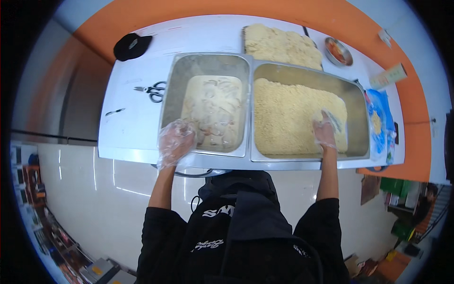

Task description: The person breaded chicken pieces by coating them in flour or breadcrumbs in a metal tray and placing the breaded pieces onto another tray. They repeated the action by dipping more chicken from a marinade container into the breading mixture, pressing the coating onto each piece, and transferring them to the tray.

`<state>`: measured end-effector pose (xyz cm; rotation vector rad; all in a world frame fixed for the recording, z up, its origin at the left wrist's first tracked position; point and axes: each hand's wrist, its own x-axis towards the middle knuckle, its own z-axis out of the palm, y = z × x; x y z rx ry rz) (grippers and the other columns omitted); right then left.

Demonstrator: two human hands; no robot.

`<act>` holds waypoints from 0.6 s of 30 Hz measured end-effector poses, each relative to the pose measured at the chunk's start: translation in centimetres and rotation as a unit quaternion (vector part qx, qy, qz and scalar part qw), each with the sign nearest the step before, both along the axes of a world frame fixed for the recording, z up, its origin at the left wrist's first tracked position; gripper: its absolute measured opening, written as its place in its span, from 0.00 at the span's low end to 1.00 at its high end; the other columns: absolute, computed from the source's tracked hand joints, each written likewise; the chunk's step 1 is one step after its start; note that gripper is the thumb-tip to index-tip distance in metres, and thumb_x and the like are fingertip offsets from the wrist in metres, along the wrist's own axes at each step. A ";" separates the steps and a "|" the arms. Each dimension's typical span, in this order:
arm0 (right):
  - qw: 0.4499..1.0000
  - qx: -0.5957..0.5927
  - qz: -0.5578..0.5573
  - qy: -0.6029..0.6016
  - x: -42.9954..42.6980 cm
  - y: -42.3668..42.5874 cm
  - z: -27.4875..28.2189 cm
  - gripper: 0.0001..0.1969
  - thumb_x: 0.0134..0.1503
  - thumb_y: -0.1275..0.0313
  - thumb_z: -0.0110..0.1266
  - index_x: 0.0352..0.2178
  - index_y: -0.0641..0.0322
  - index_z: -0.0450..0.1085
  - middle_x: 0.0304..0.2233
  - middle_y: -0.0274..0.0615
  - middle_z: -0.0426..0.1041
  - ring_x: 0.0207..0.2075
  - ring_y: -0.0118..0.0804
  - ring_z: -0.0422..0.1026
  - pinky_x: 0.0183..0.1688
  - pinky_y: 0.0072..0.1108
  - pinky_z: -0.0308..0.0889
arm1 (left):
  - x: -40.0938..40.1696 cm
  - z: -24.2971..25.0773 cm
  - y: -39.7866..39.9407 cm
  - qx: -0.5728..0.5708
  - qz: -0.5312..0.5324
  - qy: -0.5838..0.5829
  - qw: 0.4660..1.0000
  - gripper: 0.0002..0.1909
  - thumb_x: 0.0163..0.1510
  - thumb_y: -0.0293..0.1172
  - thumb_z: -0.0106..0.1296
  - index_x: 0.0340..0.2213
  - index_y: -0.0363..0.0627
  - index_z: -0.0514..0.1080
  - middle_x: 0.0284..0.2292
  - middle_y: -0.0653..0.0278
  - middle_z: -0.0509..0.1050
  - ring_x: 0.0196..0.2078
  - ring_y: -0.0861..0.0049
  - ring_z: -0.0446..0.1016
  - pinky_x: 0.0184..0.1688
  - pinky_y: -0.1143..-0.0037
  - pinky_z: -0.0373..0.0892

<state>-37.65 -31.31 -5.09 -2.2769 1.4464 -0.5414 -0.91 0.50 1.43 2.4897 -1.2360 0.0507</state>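
Observation:
My left hand (176, 142), in a loose clear plastic glove, is at the near left corner of a steel pan (173, 88). Its fingers are curled over the rim, and whether they hold anything is hidden. Inside this pan is a pale, milky batter (198, 103) with several pieces of what looks like raw meat (214, 129) partly sunk in it. My right hand (324, 133), also gloved in clear plastic, is over the right side of a wider steel pan (358, 117) of yellowish coating crumbs (283, 117). Motion blur and the glove obscure its fingers.
Behind the pans lies a tray heaped with crumb-coated pieces (280, 46), beside a metal bowl (338, 52) of reddish food. Scissors (152, 91), a pen (115, 112) and a black cap (132, 47) lie left. A blue plastic bag (379, 110) lies right.

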 end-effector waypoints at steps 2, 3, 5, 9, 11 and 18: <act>0.994 0.110 -0.016 -0.011 0.3 -0.4 -0.2 0.28 0.51 0.69 0.50 0.53 0.72 0.58 0.51 0.64 0.63 0.56 0.57 0.60 0.59 0.31 0.53 | -0.5 1.8 -0.3 0.059 0.059 0.113 0.990 0.11 0.45 0.38 0.54 0.29 0.44 0.74 0.34 0.54 0.74 0.39 0.57 0.72 0.43 0.66 0.68; 0.994 0.110 -0.008 -0.015 0.1 -0.6 -0.2 0.28 0.51 0.69 0.50 0.53 0.72 0.58 0.51 0.64 0.63 0.56 0.57 0.60 0.59 0.31 0.53 | -0.7 2.0 -0.3 0.058 0.067 0.109 0.990 0.11 0.45 0.38 0.54 0.29 0.44 0.74 0.34 0.54 0.74 0.39 0.57 0.72 0.43 0.66 0.68; 0.992 0.122 -0.001 0.011 -0.2 -0.9 -0.3 0.28 0.51 0.69 0.50 0.53 0.71 0.59 0.49 0.64 0.64 0.54 0.56 0.62 0.57 0.31 0.56 | -0.6 2.2 -0.4 0.019 -0.045 0.099 0.994 0.13 0.45 0.40 0.53 0.29 0.44 0.74 0.33 0.54 0.74 0.39 0.57 0.72 0.42 0.65 0.68; 0.986 0.161 -0.002 0.040 0.2 -1.0 0.9 0.27 0.51 0.70 0.49 0.53 0.67 0.60 0.47 0.64 0.67 0.51 0.55 0.66 0.53 0.31 0.60 | 5.8 -8.4 0.4 0.100 -0.179 0.086 0.975 0.12 0.48 0.38 0.50 0.31 0.44 0.74 0.37 0.55 0.74 0.42 0.62 0.72 0.45 0.68 0.68; 0.975 0.215 -0.045 0.038 -0.2 -1.5 0.6 0.26 0.51 0.70 0.49 0.53 0.64 0.61 0.45 0.63 0.68 0.49 0.55 0.67 0.50 0.31 0.62 | 5.6 -6.6 -3.4 0.138 -0.143 0.130 0.971 0.12 0.50 0.37 0.48 0.32 0.44 0.74 0.36 0.55 0.74 0.41 0.61 0.72 0.44 0.67 0.68; 0.988 0.143 -0.018 0.049 -0.8 -1.1 0.0 0.24 0.51 0.72 0.49 0.52 0.64 0.61 0.46 0.61 0.68 0.50 0.55 0.66 0.51 0.31 0.61 | 7.9 -11.1 -6.5 0.218 -0.121 0.044 0.967 0.11 0.51 0.34 0.44 0.29 0.44 0.75 0.31 0.54 0.76 0.36 0.59 0.75 0.39 0.65 0.70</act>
